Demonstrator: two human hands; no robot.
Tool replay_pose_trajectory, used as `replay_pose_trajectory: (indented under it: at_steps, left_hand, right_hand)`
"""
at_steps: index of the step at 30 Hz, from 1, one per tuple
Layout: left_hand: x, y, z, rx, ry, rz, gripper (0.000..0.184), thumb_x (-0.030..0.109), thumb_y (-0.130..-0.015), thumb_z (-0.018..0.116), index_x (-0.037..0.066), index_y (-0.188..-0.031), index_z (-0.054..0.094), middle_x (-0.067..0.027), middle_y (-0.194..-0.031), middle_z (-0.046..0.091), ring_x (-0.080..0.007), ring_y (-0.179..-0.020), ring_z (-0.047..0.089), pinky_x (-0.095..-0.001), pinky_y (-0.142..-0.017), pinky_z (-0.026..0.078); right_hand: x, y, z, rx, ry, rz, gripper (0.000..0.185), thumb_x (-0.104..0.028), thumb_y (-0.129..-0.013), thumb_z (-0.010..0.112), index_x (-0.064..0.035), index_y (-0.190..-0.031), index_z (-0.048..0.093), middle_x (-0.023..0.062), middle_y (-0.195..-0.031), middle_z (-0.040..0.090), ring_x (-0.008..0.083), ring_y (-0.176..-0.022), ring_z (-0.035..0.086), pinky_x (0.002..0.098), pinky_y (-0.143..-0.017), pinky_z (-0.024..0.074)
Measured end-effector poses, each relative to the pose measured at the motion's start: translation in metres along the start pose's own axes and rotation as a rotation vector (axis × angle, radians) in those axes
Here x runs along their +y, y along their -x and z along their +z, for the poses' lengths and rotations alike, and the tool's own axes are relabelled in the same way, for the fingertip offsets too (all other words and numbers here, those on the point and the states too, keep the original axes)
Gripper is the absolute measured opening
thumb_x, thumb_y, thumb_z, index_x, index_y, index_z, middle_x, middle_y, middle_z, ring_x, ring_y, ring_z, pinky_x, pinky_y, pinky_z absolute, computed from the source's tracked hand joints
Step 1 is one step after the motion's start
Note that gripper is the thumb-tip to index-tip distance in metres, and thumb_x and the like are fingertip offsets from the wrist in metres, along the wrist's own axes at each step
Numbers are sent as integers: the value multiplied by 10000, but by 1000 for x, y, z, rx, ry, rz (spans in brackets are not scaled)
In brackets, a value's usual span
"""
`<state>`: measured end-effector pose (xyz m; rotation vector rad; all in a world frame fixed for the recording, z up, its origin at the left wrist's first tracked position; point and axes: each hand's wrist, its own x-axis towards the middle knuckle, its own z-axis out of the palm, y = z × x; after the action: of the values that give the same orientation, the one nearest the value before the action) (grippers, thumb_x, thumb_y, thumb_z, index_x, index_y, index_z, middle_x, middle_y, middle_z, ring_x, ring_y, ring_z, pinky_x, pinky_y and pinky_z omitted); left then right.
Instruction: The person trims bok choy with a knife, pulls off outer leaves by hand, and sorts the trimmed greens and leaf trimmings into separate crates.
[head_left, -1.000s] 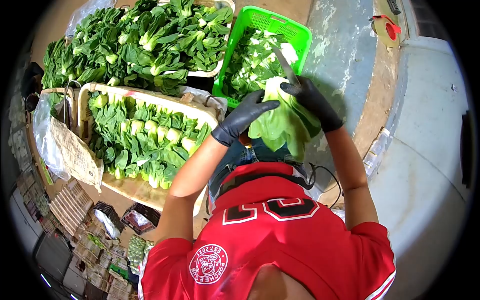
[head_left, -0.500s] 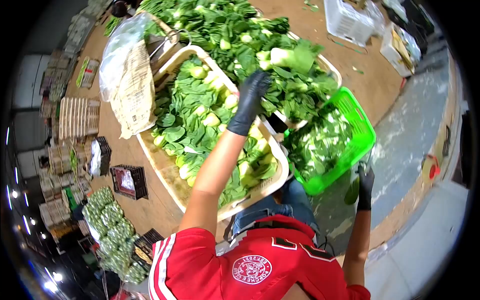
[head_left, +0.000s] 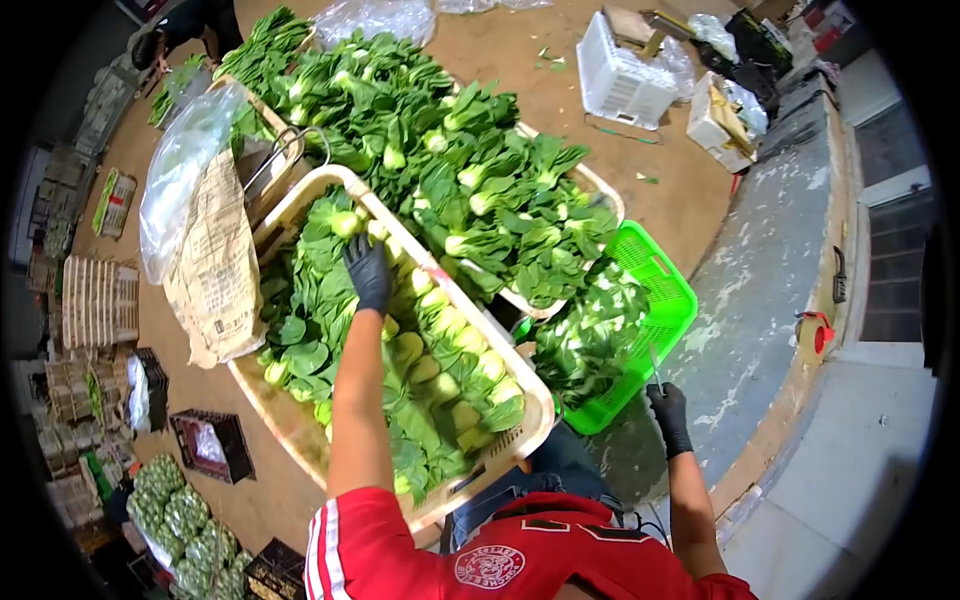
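My left hand (head_left: 368, 272), in a black glove, lies with fingers stretched out over the bok choy (head_left: 435, 375) inside a cream plastic crate (head_left: 543, 415). The heads there sit in rows, pale stems beside dark leaves. My right hand (head_left: 669, 415), gloved too, is closed around a knife whose thin blade (head_left: 655, 362) points up beside a bright green basket (head_left: 677, 300). Loose leaves (head_left: 592, 325) fill much of that basket. Beyond the crate, a large pile of bok choy (head_left: 480, 190) covers another cream crate.
A paper sack (head_left: 215, 265) and clear plastic hang over the crate's left end, near a metal hook. White boxes (head_left: 625, 80) stand at the back right. Stacked crates (head_left: 100, 300) and bagged greens (head_left: 185, 515) are at left. Another person (head_left: 195, 25) bends at the far left.
My left hand has gone from the far pile to the bok choy in the near crate. My right hand stays beside the green basket, its blade now plainer. The view has shifted.
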<state>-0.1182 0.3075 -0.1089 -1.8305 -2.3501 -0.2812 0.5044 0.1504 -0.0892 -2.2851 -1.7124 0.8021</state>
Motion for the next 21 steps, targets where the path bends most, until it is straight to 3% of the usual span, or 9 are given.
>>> replay_pose_trajectory:
  at_steps: [2,3,5,6,8,10,12,15,21]
  left_hand:
    - [1,11,-37,-71,117,123,578,249,-579,775,56,-1059,518,-173,-1142,509,-342,-1102,448,-499,-971,312]
    - [0,19,-44,-86,377,115,579,226,-597,775,37,-1073,505,-181,-1118,518,-337,-1067,479,-461,-953,346]
    - [12,46,-75,-100,844,-5,605,160,-650,765,-2,-1143,452,-183,-1091,530,-292,-1010,541,-346,-897,419]
    - [20,60,-83,-107,1065,-74,610,125,-674,742,-4,-1178,424,-153,-1099,533,-231,-1025,532,-327,-884,421]
    - [68,73,-166,-176,1289,-141,622,98,-679,728,-6,-1201,406,-127,-1121,528,-206,-1024,522,-319,-877,422]
    - [113,88,-206,-201,1300,-83,584,87,-680,720,-4,-1178,429,-118,-1109,540,-199,-1003,532,-317,-874,422]
    - [154,102,-226,-264,1280,-36,526,123,-648,761,-2,-1093,510,-130,-995,608,-211,-911,590,-329,-834,450]
    - [207,117,-242,-248,1178,254,566,154,-607,791,-8,-1074,515,-165,-958,622,-276,-888,622,-356,-786,473]
    - [276,144,-236,-485,1170,341,521,92,-615,770,-11,-1059,519,-179,-905,618,-317,-835,624,-349,-733,492]
  right_hand:
    - [-33,-1,-6,-19,-81,-20,294,-280,-794,618,2,-718,591,108,-582,577,169,-497,557,299,-436,416]
    - [-51,2,-8,-43,-124,-26,297,-272,-795,618,8,-703,588,114,-582,582,176,-499,562,302,-443,420]
    - [-86,4,-12,-123,-199,-99,270,-246,-804,619,8,-723,581,97,-586,584,169,-491,550,293,-464,428]
    - [-128,13,-24,-215,-421,7,232,-214,-816,614,5,-750,574,78,-585,580,147,-491,537,288,-467,424]
    - [-155,15,-14,-207,-330,-165,240,-255,-796,625,-35,-733,553,116,-555,540,230,-514,569,342,-480,429]
    - [-209,27,-28,-43,-52,-467,244,-249,-743,661,-65,-694,509,135,-571,525,341,-527,538,402,-477,418]
    - [-254,39,-57,-73,-110,-678,205,-176,-677,665,-73,-675,487,153,-594,504,359,-573,535,408,-482,409]
    - [-272,46,-87,-48,-9,-733,242,-258,-715,676,-75,-692,519,135,-626,526,343,-580,545,399,-488,421]
    - [-199,60,-108,78,-95,-650,299,-310,-719,682,-62,-667,522,142,-632,534,330,-580,552,400,-490,424]
